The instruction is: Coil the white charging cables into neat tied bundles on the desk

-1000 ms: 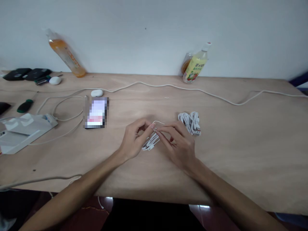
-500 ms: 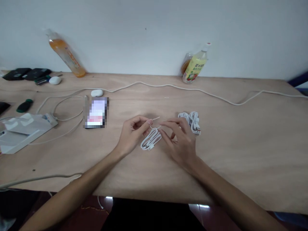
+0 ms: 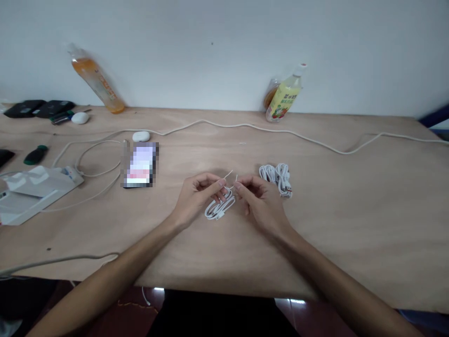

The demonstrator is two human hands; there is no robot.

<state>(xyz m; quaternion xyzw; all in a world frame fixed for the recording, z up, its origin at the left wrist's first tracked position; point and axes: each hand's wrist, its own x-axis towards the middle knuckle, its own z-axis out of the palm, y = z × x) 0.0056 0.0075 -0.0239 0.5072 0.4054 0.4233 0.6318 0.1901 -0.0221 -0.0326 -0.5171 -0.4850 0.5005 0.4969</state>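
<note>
A small coiled white cable point(image 3: 219, 206) lies on the wooden table point(image 3: 351, 210) between my hands. A thin white tie point(image 3: 231, 178) wraps its upper end, both tips sticking up. My left hand point(image 3: 196, 196) pinches the left tip with thumb and forefinger. My right hand point(image 3: 261, 201) pinches the right tip, fingers curled. A second bundled white cable point(image 3: 278, 178) rests just right of my right hand, untouched.
A phone point(image 3: 140, 164) and white earbud case point(image 3: 141, 136) lie left of centre. A long white cord point(image 3: 315, 140) runs across the table's back. Two drink bottles point(image 3: 94, 77) point(image 3: 283, 96) lean at the wall. A white bag point(image 3: 31, 189), a screwdriver point(image 3: 35, 154) and black cases point(image 3: 38, 107) sit far left.
The coil now lies lower on the table. My right hand has drawn in from an open reach to a pinch on one tie end, and both tie tips now point up.
</note>
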